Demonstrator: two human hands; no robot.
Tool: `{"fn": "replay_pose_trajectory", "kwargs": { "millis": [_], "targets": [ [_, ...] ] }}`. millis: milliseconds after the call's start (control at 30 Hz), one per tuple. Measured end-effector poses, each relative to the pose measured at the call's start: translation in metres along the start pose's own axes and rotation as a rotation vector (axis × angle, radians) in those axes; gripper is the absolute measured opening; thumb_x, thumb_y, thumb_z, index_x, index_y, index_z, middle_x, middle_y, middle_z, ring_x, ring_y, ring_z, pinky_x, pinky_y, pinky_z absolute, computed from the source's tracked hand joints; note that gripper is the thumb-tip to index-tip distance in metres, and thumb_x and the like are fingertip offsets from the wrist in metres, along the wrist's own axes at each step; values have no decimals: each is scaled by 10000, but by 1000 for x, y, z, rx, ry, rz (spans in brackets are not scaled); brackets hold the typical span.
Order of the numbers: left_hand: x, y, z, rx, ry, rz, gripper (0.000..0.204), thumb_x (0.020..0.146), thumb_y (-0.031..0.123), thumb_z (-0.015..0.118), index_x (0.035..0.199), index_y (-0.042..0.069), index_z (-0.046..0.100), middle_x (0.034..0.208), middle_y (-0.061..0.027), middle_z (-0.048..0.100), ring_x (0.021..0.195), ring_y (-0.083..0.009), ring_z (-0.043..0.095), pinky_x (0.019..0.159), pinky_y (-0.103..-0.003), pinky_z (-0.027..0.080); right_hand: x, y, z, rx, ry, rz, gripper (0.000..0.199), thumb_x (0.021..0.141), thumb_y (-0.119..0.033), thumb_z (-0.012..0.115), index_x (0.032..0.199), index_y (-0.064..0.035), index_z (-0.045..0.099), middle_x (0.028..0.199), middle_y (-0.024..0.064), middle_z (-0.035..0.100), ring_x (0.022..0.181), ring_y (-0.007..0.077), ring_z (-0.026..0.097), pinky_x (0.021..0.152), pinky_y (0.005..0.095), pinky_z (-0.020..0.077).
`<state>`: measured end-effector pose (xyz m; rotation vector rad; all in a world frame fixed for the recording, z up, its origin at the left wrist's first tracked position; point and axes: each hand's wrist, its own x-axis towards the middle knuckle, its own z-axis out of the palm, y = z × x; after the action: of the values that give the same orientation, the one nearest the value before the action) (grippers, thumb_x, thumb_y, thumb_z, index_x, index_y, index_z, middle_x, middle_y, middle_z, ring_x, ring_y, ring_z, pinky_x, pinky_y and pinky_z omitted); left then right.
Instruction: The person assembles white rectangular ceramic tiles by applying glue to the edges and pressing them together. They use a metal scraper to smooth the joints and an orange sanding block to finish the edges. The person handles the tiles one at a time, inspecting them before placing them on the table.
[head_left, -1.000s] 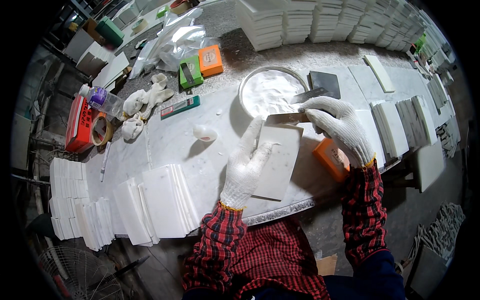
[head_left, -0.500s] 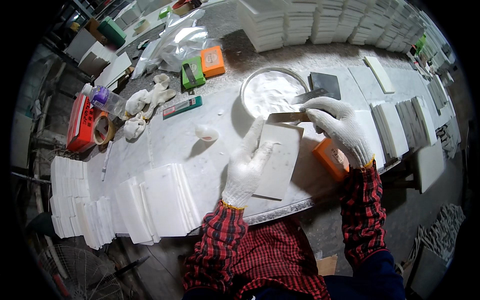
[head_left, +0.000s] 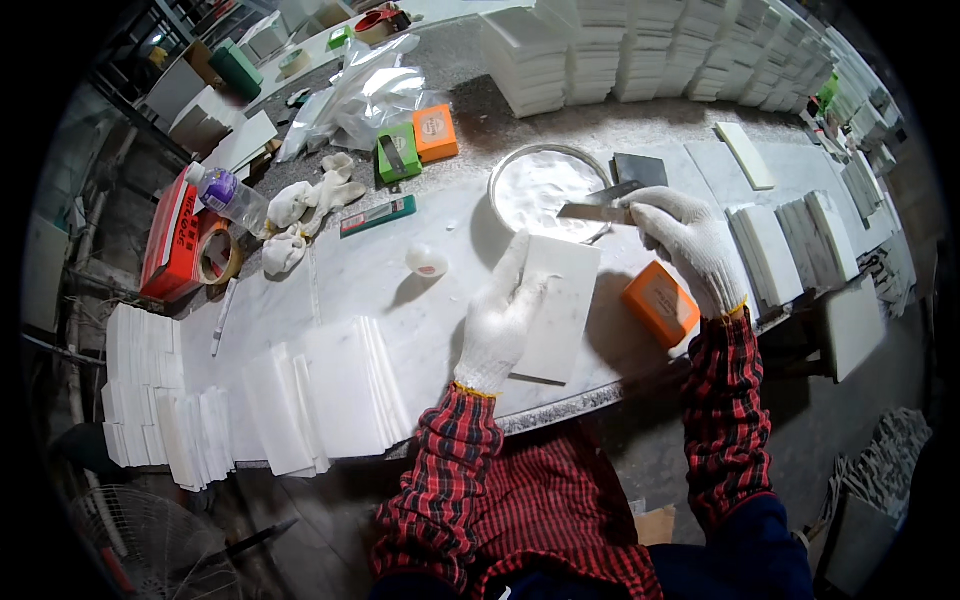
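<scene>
My left hand (head_left: 497, 325), in a white knit glove, grips a white marble tile (head_left: 565, 300) by its left side, thumb over its face. The tile is tilted above the table's near edge. In my right hand (head_left: 690, 235), also gloved, is a flat metal scraper (head_left: 592, 212), its blade pointing left over the near rim of a round metal bowl (head_left: 497, 215). White paste or powder (head_left: 545, 185) fills the bowl; which it is I cannot tell. Another dark blade (head_left: 617, 193) leans at the bowl's right side. An orange box (head_left: 661, 303) lies below my right hand.
White tiles stand in rows at the near left (head_left: 355, 385) and right (head_left: 765, 255). Tall tile stacks (head_left: 590, 60) line the back. Left of the bowl are a small white bottle (head_left: 428, 262), a green flat case (head_left: 378, 216), loose gloves (head_left: 315, 200) and a plastic bottle (head_left: 235, 198).
The scraper has moved from the tile's upper edge to over the bowl's near rim. My left hand still holds the tile. The whole view has shifted slightly.
</scene>
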<state>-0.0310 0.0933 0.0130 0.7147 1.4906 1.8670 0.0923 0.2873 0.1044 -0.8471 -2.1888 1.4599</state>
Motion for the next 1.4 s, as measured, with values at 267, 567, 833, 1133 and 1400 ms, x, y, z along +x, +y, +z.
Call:
{"fn": "replay_pose_trajectory", "kwargs": {
  "millis": [267, 567, 833, 1133, 1400],
  "targets": [
    [5, -9, -5, -35, -75, 49, 606, 1009, 13, 521, 1556, -77, 276, 1481, -176, 507, 1300, -193, 535, 1068, -277, 440, 6, 0, 22, -530, 153, -238, 249, 966, -259, 594, 1054, -88, 751, 891, 162, 734, 814, 324, 715, 713, 398, 552],
    [3, -10, -5, 229, 21, 68, 541, 1007, 185, 613, 1515, 88, 455, 1326, -213, 653, 1128, -214, 657, 974, -303, 488, -3, -47, 43, -924, 238, -334, 357, 936, -348, 617, 1233, -155, 665, 1043, 198, 713, 953, 387, 694, 828, 465, 559],
    [13, -67, -6, 410, 218, 475, 259, 967, 171, 557, 1122, -27, 617, 992, -262, 693, 928, -352, 685, 800, -415, 518, 30, -13, 159, -861, -118, -478, 483, 863, -256, 702, 1314, -97, 634, 1170, 208, 662, 1092, 376, 652, 909, 435, 538],
    [8, -49, -2, 243, 190, 365, 286, 879, 180, 663, 1029, -63, 658, 956, -295, 682, 955, -444, 669, 795, -468, 524, 33, -54, 192, -786, -263, -159, 421, 843, -406, 700, 1118, -88, 716, 1030, 169, 738, 957, 353, 712, 838, 442, 558],
    [-2, -12, -13, 260, 64, 98, 519, 949, 253, 637, 1438, 115, 530, 1091, -256, 690, 1005, -405, 665, 876, -421, 517, -11, -85, 98, -40, -224, -123, 410, 911, -253, 710, 1180, 42, 619, 998, 101, 700, 872, 152, 674, 696, 289, 538]
  ]
}}
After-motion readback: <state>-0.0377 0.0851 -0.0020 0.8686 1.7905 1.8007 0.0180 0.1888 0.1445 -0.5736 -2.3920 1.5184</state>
